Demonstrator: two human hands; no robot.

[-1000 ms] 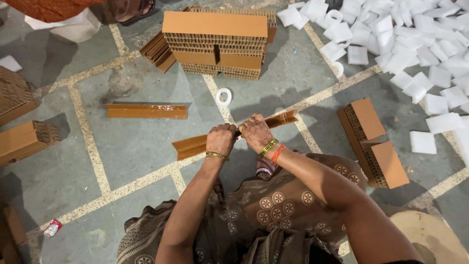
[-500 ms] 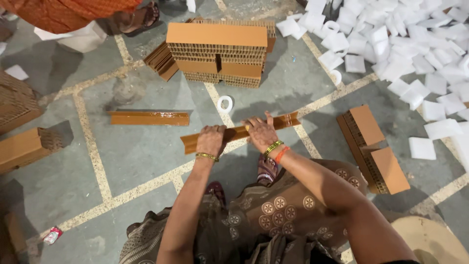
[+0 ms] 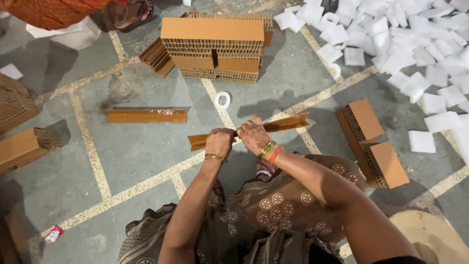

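Both hands grip one long brown cardboard angle strip (image 3: 283, 123) near its middle, holding it level above the floor (image 3: 146, 161): the left hand (image 3: 220, 142) is a closed fist around it, the right hand (image 3: 253, 137) is wrapped over it just beside the left. The step looks like working the strip's fold; a next move would likely call for a firm squeeze along its length. A second strip (image 3: 146, 116) lies flat left of the held one, a white tape roll (image 3: 222, 100) just beyond it. Past that stands a stack of honeycomb blocks (image 3: 215, 46). No container shows; white foam pieces (image 3: 415, 54) lie loose to the right.
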